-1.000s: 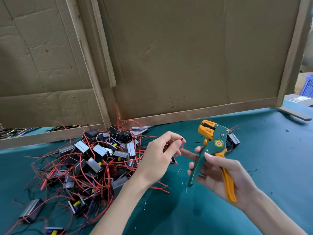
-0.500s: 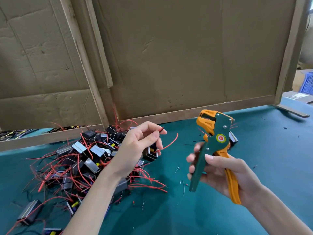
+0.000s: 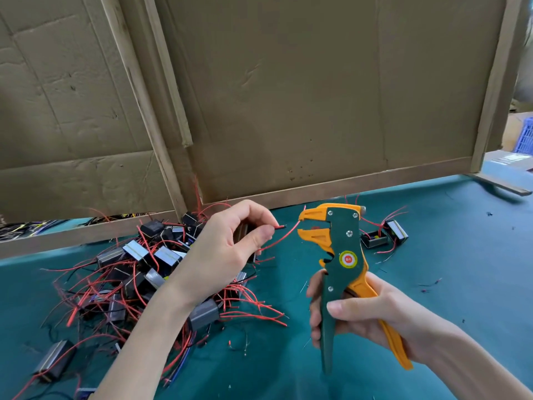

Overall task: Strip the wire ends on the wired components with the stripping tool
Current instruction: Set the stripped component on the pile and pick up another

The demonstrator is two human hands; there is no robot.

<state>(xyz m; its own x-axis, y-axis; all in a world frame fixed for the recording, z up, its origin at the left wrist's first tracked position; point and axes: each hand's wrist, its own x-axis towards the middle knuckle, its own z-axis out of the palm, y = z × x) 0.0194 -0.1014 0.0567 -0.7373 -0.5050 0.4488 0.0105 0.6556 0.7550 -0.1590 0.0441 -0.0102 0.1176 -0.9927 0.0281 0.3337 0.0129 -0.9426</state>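
My left hand (image 3: 227,249) pinches a red wire (image 3: 279,241) of a wired component between thumb and forefinger, above the pile of components (image 3: 138,272). The component's body is mostly hidden behind my fingers. The wire curves right, and its tip reaches the open orange jaws of the stripping tool (image 3: 340,255). My right hand (image 3: 363,316) grips the tool's green and orange handles and holds it upright, jaws pointing left. A short dark wire end sticks out past my left fingertips.
The green table mat (image 3: 447,269) runs to the right. Two wired components (image 3: 386,235) lie behind the tool. Cardboard panels on wooden frames (image 3: 288,111) stand at the back. Small wire scraps dot the mat. A blue crate (image 3: 526,137) sits far right.
My left hand has moved right with the wire, bringing its tip to the tool's jaws. My right hand has raised the tool slightly and turned its jaws toward the wire.
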